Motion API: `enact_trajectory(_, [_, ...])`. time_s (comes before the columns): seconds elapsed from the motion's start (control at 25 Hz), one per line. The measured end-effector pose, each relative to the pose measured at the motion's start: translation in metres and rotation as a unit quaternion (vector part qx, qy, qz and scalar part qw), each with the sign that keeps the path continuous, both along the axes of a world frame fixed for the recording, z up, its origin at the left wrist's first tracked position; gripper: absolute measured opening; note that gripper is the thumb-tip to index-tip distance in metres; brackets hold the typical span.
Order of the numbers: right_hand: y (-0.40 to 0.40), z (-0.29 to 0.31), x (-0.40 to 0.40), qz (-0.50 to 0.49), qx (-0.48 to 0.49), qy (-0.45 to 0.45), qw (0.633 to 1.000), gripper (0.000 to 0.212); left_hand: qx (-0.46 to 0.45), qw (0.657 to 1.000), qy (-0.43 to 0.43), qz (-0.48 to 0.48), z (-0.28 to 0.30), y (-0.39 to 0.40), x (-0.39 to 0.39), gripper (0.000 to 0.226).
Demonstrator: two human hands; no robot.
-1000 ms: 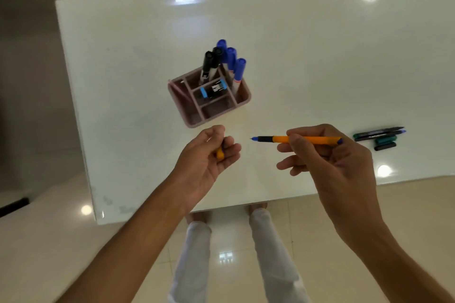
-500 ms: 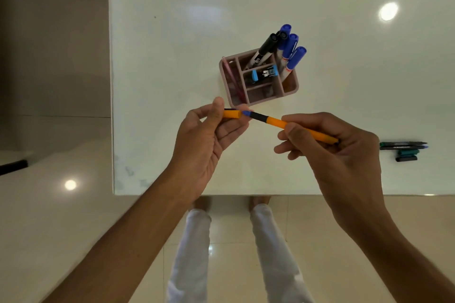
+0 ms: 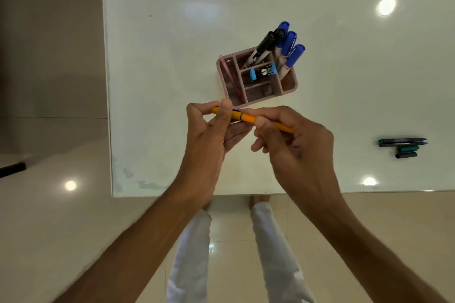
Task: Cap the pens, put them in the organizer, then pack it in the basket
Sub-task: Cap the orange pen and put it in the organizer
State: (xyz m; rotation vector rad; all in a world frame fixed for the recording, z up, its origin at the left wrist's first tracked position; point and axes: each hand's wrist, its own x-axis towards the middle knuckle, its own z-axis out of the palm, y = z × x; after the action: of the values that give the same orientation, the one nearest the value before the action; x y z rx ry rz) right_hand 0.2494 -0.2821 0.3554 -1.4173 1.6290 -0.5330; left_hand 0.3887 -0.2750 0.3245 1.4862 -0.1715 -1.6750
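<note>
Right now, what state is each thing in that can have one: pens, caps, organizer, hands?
Orange pen: held in both hands, cap on its tip.
Left hand: pinching the cap end.
Right hand: gripping the barrel.
Organizer: upright on the table, partly filled.
Blue markers: capped, standing tilted in the organizer.
Black marker: capped, tilted in the organizer.
Dark pens: lying on the table, uncapped.
Loose caps: lying beside those pens.

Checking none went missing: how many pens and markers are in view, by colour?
Blue-capped markers in the organizer: 3
Black markers in the organizer: 2
Orange pen, held by both hands: 1
Dark pens on the table: 2
Total: 8
</note>
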Motion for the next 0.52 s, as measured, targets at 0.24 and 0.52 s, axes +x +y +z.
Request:
enact_trajectory(0.24, [-0.022,-0.008,-0.012,-0.047,-0.041,0.087,0.994,0.033,-0.241,0.909,-0.329,-0.09,-0.004,-0.039,0.053,0.027])
enact_trajectory(0.52, [-0.008,-0.005,-0.052,-0.163,0.003,0.099,0.982,0.027,-0.23,0.784,-0.505,-0.277,-0.021,-0.064,0.053,0.04])
